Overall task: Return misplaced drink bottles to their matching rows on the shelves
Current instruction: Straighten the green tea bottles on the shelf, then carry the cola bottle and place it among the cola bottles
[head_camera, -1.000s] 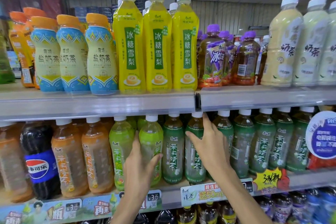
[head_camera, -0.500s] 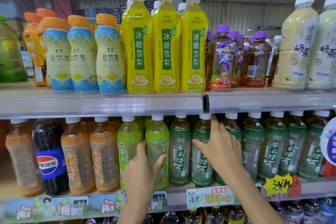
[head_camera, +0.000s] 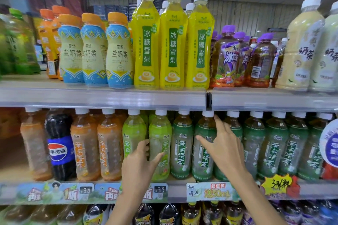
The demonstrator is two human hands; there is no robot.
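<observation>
Your left hand (head_camera: 139, 168) curled loosely around a light green bottle (head_camera: 160, 144), your right hand (head_camera: 222, 149) lay spread on dark green ones; the cola bottle (head_camera: 59, 144) stood misplaced among orange teas, unreturned.

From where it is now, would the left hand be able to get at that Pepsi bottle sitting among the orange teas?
Probably yes. The Pepsi bottle stands at the front of the middle shelf with nothing before it. The left hand rests on a light green bottle, and two orange tea bottles stand between them.
</observation>
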